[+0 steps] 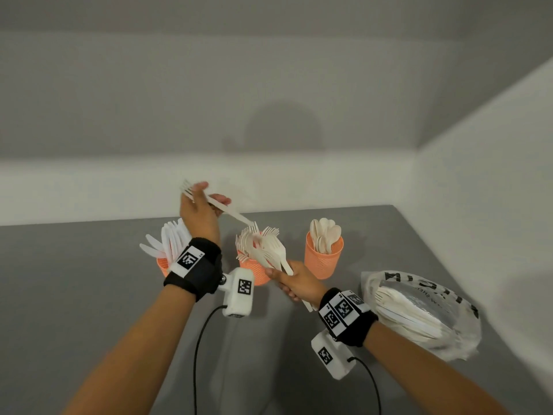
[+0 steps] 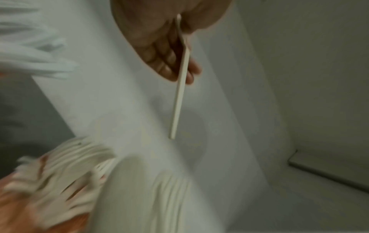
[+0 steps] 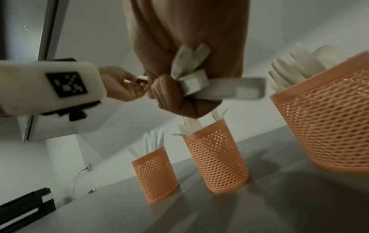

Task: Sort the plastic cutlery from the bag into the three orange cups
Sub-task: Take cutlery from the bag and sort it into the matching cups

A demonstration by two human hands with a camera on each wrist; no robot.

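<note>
My left hand (image 1: 213, 195) is raised above the cups and pinches one white plastic fork (image 1: 227, 211), tines up-left, handle slanting down-right; in the left wrist view the fork's handle (image 2: 179, 100) juts past the fingers (image 2: 165, 66). My right hand (image 1: 281, 281) grips a fanned bundle of forks (image 1: 270, 250) just in front of the middle orange cup (image 1: 254, 272); their handle ends (image 3: 191, 75) stick out of the fist (image 3: 169, 96). The left cup (image 1: 162, 265) holds knives, the middle one forks, the right cup (image 1: 322, 263) spoons. The plastic bag (image 1: 425, 313) lies at the right with more cutlery inside.
The cups stand in a row on a grey table (image 1: 89, 295) near a white back wall (image 1: 299, 181); a second wall (image 1: 493, 205) closes the right side behind the bag. Black cables (image 1: 199, 348) trail from the wrist cameras toward the near edge.
</note>
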